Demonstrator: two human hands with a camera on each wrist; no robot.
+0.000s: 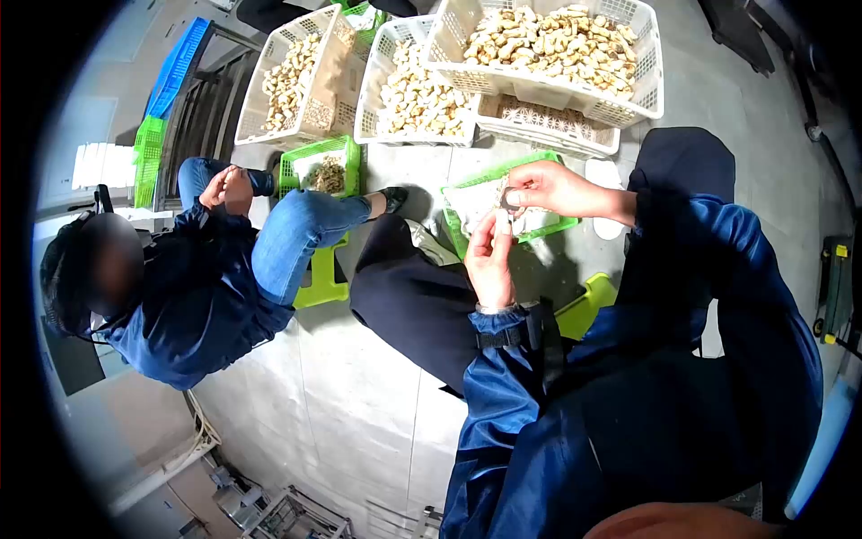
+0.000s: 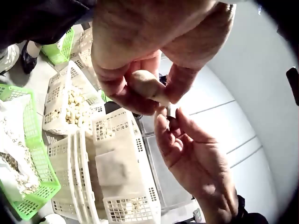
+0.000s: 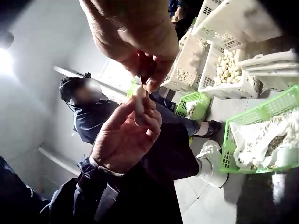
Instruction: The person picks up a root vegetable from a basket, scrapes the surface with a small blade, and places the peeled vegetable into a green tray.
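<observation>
The left hand (image 1: 491,260) (image 2: 156,32) (image 3: 124,140) grips a pale mushroom (image 2: 148,86) (image 3: 139,100) between thumb and fingers, its rounded end inside the hand. Touching its narrow end is the right hand (image 1: 566,191) (image 2: 198,161) (image 3: 135,32). Between the right thumb and finger a small white piece (image 2: 172,110) shows in the left wrist view, with something dark beside it; whether this is a tool cannot be told. Both hands meet above a green basket (image 1: 458,235) (image 3: 227,147) lined with white material and holding small scraps.
White crates (image 1: 539,83) (image 2: 65,122) (image 3: 240,88) heaped with pale mushrooms stand beyond the hands. Another person (image 1: 211,287) (image 3: 93,119) sits at the left, beside a second green basket (image 1: 287,171) (image 3: 201,109). A green stool (image 1: 588,305) is under the camera wearer.
</observation>
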